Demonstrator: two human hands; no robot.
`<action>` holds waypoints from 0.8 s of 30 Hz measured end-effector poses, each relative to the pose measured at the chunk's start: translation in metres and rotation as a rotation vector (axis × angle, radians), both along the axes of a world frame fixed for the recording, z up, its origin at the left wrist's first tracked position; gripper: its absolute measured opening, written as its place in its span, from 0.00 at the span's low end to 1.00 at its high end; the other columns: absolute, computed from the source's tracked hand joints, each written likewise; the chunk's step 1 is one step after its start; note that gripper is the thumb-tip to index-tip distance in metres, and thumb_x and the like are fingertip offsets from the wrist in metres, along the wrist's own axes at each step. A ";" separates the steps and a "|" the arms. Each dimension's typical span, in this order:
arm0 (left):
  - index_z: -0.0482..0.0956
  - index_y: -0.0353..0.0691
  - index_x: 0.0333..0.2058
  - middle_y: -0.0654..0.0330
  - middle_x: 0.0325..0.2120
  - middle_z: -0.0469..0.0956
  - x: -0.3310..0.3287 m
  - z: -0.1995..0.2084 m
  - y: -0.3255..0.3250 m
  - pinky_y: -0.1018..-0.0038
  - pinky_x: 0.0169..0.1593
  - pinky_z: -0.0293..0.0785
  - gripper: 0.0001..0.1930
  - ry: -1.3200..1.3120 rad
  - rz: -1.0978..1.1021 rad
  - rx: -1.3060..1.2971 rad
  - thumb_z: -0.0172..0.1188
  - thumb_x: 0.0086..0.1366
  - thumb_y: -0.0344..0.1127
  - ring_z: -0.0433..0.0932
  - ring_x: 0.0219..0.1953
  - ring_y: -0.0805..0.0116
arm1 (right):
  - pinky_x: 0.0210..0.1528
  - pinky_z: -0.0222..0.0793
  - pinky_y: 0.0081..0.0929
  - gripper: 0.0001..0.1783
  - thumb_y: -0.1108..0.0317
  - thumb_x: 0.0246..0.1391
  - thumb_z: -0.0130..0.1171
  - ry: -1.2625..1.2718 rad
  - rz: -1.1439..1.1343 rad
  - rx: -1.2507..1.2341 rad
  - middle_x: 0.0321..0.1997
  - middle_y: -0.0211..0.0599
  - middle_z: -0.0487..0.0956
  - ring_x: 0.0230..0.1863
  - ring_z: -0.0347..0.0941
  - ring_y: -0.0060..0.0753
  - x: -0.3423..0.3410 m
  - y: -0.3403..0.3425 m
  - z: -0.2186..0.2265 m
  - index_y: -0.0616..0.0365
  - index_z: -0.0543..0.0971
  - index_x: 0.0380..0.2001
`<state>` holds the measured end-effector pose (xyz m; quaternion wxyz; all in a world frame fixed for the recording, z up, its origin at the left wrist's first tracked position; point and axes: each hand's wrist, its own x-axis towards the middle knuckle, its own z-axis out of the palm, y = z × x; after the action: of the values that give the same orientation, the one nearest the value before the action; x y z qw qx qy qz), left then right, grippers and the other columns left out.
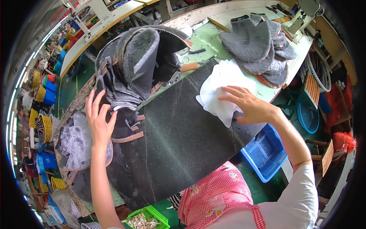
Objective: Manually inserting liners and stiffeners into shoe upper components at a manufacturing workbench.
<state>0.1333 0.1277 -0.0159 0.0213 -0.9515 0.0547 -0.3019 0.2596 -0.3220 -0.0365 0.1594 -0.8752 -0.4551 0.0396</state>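
The left hand [100,123], fingers spread, pressed flat on the grey uppers [126,76]. The right hand [249,105], fingers apart, lay on the white pieces [217,86] beneath its palm, gripping nothing.

The left hand [100,122] is raised with fingers spread and palm facing away, its bare forearm rising straight from the lower edge, while the right hand [249,105] lies palm down, fingers extended leftward, forearm angling in from the lower right.
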 end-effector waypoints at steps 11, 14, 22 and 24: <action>0.70 0.40 0.25 0.64 0.45 0.79 -0.003 0.051 -0.022 0.61 0.56 0.64 0.12 -0.119 -0.080 0.103 0.66 0.45 0.25 0.75 0.50 0.59 | 0.63 0.63 0.40 0.17 0.61 0.52 0.61 -0.093 -0.029 0.089 0.58 0.39 0.77 0.58 0.71 0.45 0.007 0.010 -0.008 0.49 0.81 0.46; 0.71 0.38 0.26 0.62 0.44 0.76 0.030 0.041 -0.040 0.64 0.49 0.69 0.11 -0.111 -0.027 -0.197 0.66 0.47 0.24 0.76 0.45 0.59 | 0.61 0.64 0.39 0.15 0.62 0.53 0.60 -0.035 -0.084 0.073 0.56 0.37 0.78 0.56 0.72 0.43 0.012 0.011 -0.010 0.50 0.81 0.45; 0.62 0.35 0.24 0.59 0.57 0.73 0.051 0.027 -0.065 0.75 0.32 0.68 0.14 0.250 -0.304 -0.430 0.62 0.47 0.20 0.75 0.30 0.67 | 0.44 0.71 0.41 0.13 0.59 0.59 0.57 -0.075 -0.309 0.276 0.38 0.47 0.80 0.38 0.76 0.47 0.026 0.012 -0.038 0.58 0.79 0.39; 0.62 0.37 0.22 0.58 0.55 0.73 0.039 0.020 -0.061 0.75 0.32 0.68 0.15 0.211 -0.324 -0.461 0.63 0.44 0.19 0.74 0.34 0.71 | 0.41 0.71 0.41 0.14 0.59 0.61 0.55 0.051 -0.439 0.370 0.36 0.49 0.79 0.36 0.76 0.49 0.040 0.008 -0.041 0.60 0.78 0.38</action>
<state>0.1726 0.0667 0.0041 -0.2494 -0.9363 0.1378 -0.2055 0.2994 -0.3145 -0.0776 0.3327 -0.9075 -0.2498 -0.0576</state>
